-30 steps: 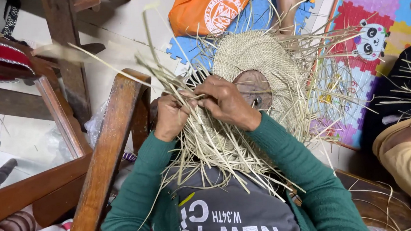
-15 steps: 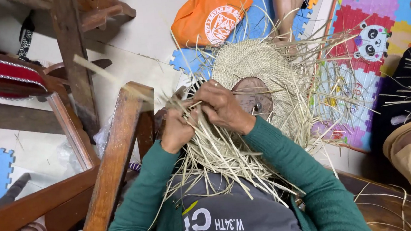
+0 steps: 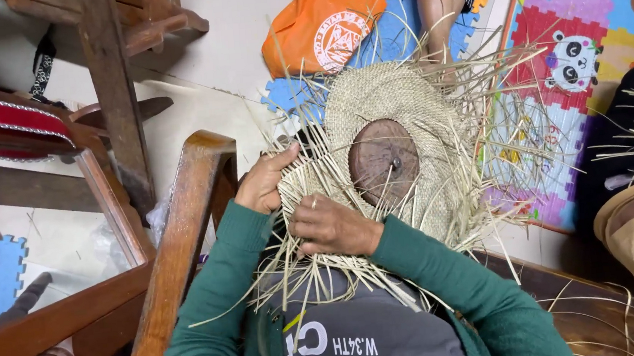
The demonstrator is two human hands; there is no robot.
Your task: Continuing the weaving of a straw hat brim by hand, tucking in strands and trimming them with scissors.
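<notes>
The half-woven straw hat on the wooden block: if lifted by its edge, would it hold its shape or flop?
The straw hat would probably flex: its rim ends in loose, unwoven strands that splay and droop. It looks light for its size, being thin open weave. The left hand and right hand pinch its strands, which bend easily.

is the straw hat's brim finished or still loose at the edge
Still loose: the woven straw hat has unwoven strands fanning from its rim, where the left hand and right hand grip it.

Pale floor (image 3: 231,49) with colourful foam puzzle mats (image 3: 584,21), wooden chair frames (image 3: 110,89), orange bag (image 3: 327,19).
</notes>
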